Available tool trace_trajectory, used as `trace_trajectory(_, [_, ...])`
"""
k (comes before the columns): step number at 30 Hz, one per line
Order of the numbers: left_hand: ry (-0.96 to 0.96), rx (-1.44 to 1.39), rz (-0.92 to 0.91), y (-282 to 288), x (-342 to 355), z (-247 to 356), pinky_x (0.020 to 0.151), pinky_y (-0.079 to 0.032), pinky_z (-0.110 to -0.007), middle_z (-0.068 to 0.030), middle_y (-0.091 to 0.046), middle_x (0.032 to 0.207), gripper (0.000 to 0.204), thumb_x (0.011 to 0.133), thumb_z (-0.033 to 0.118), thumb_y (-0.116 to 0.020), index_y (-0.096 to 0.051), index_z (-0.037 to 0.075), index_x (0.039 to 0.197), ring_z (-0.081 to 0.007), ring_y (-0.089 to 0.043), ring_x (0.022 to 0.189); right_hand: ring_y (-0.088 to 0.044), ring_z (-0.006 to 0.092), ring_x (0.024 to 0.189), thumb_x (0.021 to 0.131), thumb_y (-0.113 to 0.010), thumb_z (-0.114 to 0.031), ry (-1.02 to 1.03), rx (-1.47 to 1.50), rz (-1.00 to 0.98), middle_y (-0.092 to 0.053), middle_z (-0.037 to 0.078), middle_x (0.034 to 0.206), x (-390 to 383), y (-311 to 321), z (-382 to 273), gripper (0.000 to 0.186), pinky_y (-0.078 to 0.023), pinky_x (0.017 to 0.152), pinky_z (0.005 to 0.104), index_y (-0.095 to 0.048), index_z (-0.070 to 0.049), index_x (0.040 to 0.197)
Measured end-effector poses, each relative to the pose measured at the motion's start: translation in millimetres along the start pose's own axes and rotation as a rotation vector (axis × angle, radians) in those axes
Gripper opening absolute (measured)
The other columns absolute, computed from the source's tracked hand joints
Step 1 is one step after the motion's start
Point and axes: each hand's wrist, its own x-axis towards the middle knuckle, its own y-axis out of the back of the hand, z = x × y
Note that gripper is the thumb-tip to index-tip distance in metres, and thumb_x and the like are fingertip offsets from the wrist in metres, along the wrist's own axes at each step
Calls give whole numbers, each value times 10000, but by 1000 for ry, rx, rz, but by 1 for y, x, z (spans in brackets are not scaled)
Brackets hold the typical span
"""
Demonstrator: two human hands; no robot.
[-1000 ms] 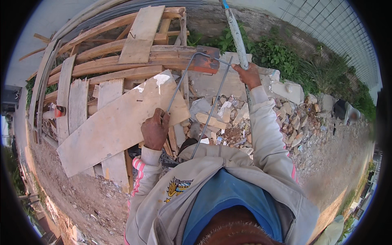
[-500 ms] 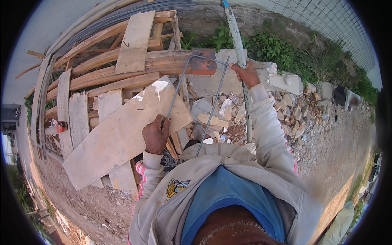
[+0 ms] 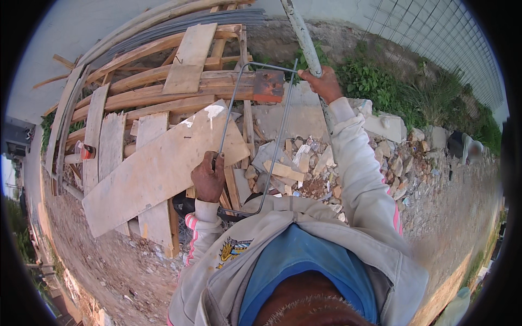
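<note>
A thin grey steel rod (image 3: 283, 129), bent into a rough rectangular hoop, lies in front of me. My left hand (image 3: 209, 178) is closed on one of its long sides, above the plywood board (image 3: 163, 163). The hoop's far side crosses a rusty reddish metal block (image 3: 269, 86) at the end of a timber beam. My right hand (image 3: 324, 85) wraps round a pale, paint-worn pipe (image 3: 300, 35) beside the hoop's far right corner. The hoop's near side passes just in front of my jacket. How the pipe meets the rod is hidden.
Timber beams (image 3: 130, 100) and planks lie stacked to the left, with a red-and-clear cup (image 3: 87, 151) on them. Broken rubble (image 3: 397, 163) spreads right. Weeds (image 3: 375, 89), wire mesh (image 3: 418, 32) and long rods (image 3: 190, 30) line the wall. A blurred person (image 3: 466, 146) is far right.
My right hand and the pipe have shifted a little farther away, the pipe's top tipping left. The hoop has turned slightly, and its near bent side now shows by my jacket.
</note>
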Motion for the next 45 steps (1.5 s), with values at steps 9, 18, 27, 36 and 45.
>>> trace_trajectory(9, [-37, 133, 11, 22, 21, -31, 579, -493, -392, -132, -665, 718, 150, 929, 191, -662, -640, 48, 887, -303, -653, 623, -491, 96, 442, 828, -797, -334, -25, 59, -28, -541, 7, 555, 3, -41, 22, 332, -389, 440, 292, -655, -36, 793])
trace_trajectory(18, [21, -70, -20, 30, 33, -36, 579, -480, -352, -125, -652, 697, 182, 934, 194, -668, -640, 20, 892, -260, -622, 587, -477, 78, 456, 847, -801, -259, -151, 167, 19, -549, -7, 586, -1, -50, 8, 269, -376, 429, 256, -664, -28, 854])
trace_trajectory(27, [-227, -234, -112, 105, 92, -30, 598, -517, -369, -155, -675, 778, 96, 885, 66, -707, -695, -9, 943, -313, -658, 659, -594, 96, 588, 862, -794, -242, -121, 347, -54, -678, 58, 816, -27, -36, -24, 272, -436, 485, 250, -675, -20, 964])
trace_trajectory(36, [-834, 129, -144, 145, 213, -19, 658, -503, -397, -92, -641, 900, 219, 800, 98, -756, -706, 41, 1005, -278, -633, 789, -526, 98, 585, 853, -742, -91, 37, 381, -56, -629, 33, 786, -14, -18, -26, 280, -428, 515, 270, -672, 28, 1097])
trace_trajectory(45, [-993, 350, -87, 92, 263, -91, 850, -501, -408, -55, -592, 1069, 278, 788, 91, -671, -687, 116, 1065, -264, -600, 1013, -581, 90, 609, 892, -746, -222, -32, 272, 15, -654, 16, 742, -21, -44, 0, 254, -423, 512, 255, -723, 0, 1013])
